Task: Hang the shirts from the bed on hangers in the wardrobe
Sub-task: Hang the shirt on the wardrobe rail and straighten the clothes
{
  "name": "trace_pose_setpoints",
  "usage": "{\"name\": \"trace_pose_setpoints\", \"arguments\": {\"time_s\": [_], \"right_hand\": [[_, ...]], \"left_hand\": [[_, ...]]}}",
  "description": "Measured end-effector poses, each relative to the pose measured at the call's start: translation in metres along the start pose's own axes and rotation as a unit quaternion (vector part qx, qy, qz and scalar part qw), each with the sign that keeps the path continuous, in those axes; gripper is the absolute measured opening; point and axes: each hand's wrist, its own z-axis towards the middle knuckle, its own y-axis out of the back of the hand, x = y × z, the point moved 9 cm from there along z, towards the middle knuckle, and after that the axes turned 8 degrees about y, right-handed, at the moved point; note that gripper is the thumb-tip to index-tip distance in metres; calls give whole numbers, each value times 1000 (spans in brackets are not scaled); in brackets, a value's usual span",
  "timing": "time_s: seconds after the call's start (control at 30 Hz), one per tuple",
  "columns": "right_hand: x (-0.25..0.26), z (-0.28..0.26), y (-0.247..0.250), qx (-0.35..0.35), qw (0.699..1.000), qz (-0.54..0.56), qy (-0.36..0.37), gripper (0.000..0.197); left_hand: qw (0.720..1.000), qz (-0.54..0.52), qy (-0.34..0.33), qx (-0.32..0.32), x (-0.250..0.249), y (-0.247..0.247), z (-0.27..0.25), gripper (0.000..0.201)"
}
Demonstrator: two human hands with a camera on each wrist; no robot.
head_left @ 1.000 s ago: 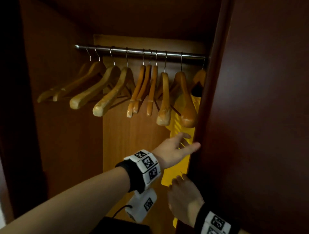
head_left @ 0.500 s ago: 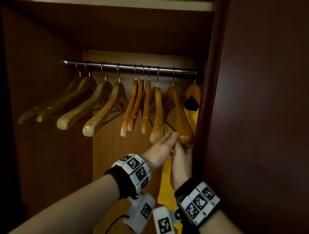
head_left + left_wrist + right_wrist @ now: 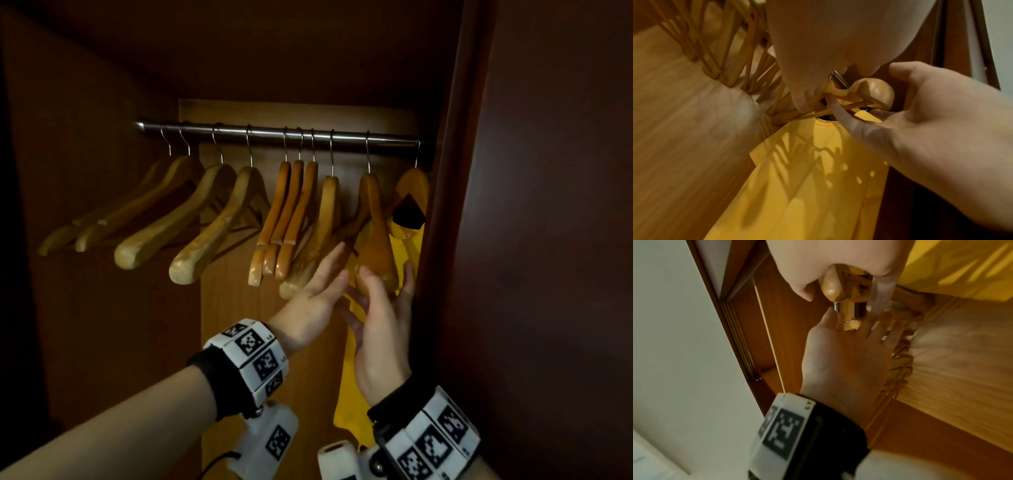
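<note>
A yellow shirt [image 3: 349, 377] [image 3: 807, 178] hangs from the rightmost wooden hanger on the steel rail [image 3: 274, 132], against the wardrobe's right side. Just left of it hangs an empty wooden hanger [image 3: 375, 240]. My right hand [image 3: 380, 308] [image 3: 931, 121] reaches up around that hanger's near end [image 3: 875, 91] [image 3: 830, 285]. Its fingers lie on one side and the thumb stands a little off on the other. My left hand [image 3: 318, 287] [image 3: 842, 356] has straight fingers that touch the hangers just to the left.
Several empty wooden hangers [image 3: 219, 233] fill the rail to the left, some fanned toward me. The dark wardrobe side and door [image 3: 531, 240] stand close on the right. The wooden back panel [image 3: 239, 342] lies behind the hangers. A white wall [image 3: 674, 321] shows outside.
Both hands have risen from beside the yellow shirt to the hangers' near ends. The right hand came up from low on the shirt to the empty hanger.
</note>
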Motion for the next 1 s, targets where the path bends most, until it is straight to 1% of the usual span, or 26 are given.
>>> {"name": "trace_pose_setpoints", "arguments": {"time_s": [0.07, 0.13, 0.17, 0.2, 0.27, 0.3, 0.33, 0.4, 0.43, 0.47, 0.57, 0.67, 0.77, 0.9, 0.97, 1.0], "right_hand": [[2, 1, 0, 20, 1000, -3, -1, 56], [0, 5, 0, 14, 1000, -20, -1, 42], [0, 7, -1, 3, 999, -34, -2, 40], [-1, 11, -3, -9, 999, -50, -5, 42], [0, 16, -6, -33, 996, -87, -11, 59], [1, 20, -7, -40, 994, -102, -15, 63], [3, 24, -9, -43, 992, -113, -21, 57], [6, 32, -10, -47, 989, -134, -37, 32], [8, 36, -10, -52, 988, -143, -41, 24], [9, 38, -10, -57, 987, -147, -42, 21], [17, 36, -22, -70, 988, -134, -23, 22], [30, 27, -42, -59, 991, -118, 22, 26], [43, 15, -53, -49, 991, -110, 64, 30], [53, -16, -44, -56, 985, -138, 84, 31], [58, -37, -35, -64, 982, -154, 86, 30], [61, -49, -31, -66, 980, -165, 85, 31]], "left_hand": [[999, 16, -26, -13, -2, -1, -4, 45], [999, -23, -41, -11, 2, -2, -6, 44], [998, -46, -40, -9, 4, -3, -5, 44], [997, -67, -35, -8, 6, -5, -2, 45], [994, -105, -26, -9, 6, -7, 4, 46], [992, -127, -21, -7, 6, -8, 8, 45], [988, -152, -13, -7, 5, -8, 13, 44], [984, -178, -2, -5, 4, -8, 20, 42], [984, -177, -2, 0, 3, -8, 22, 42], [985, -175, -3, 7, 2, -9, 22, 43], [985, -172, -28, 18, -6, 2, 25, 44], [982, -169, -81, 39, -19, 16, 22, 45], [973, -183, -122, 75, -25, 24, 15, 43], [966, -186, -132, 121, -18, 20, -1, 32], [968, -181, -126, 122, -14, 22, -5, 29], [969, -179, -112, 125, -12, 21, -7, 29]]}}
